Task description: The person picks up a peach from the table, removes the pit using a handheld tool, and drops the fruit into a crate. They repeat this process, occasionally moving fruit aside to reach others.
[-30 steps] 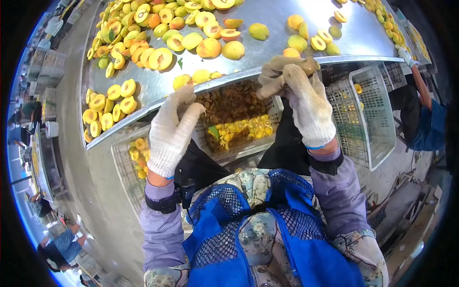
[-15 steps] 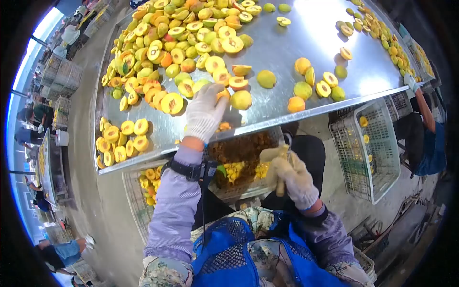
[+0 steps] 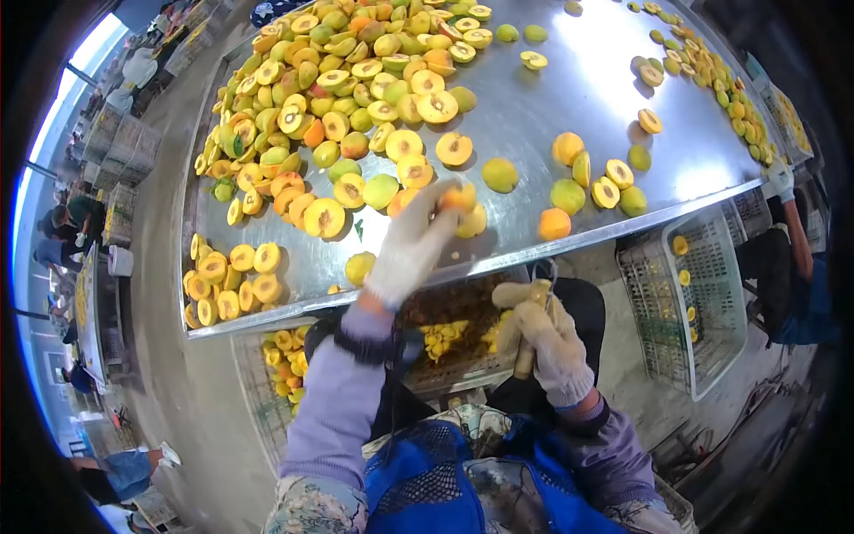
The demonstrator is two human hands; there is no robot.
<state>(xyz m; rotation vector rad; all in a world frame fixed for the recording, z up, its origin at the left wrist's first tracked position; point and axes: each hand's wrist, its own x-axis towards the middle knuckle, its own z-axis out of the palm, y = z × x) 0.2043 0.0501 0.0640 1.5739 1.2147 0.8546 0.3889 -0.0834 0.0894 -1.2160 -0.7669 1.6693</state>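
My left hand [image 3: 412, 242], in a white knitted glove, is closed around an orange-yellow peach half [image 3: 459, 198] just above the metal table [image 3: 525, 98]. Another yellow peach piece [image 3: 472, 222] lies beside its fingertips. A large heap of cut peaches [image 3: 347, 80] spreads beyond this hand. My gloved right hand [image 3: 553, 349] grips a wooden-handled tool [image 3: 525, 360] upright over my lap, with a thin metal loop at its top. Below the table edge, between my knees, a crate [image 3: 454, 378] contains yellow fruit bits and brown matter.
Peach halves [image 3: 233, 283] sit grouped at the table's near left corner. Under that corner stands a crate of peaches [image 3: 286, 360]. To the right are a plastic crate [image 3: 663, 311] with a few pieces in it and a co-worker's gloved hand [image 3: 780, 178] at the table edge.
My left hand has moved right and slightly nearer to me, with the peach half now showing in its fingers. The right hand keeps its hold on the tool. The view has shifted slightly.
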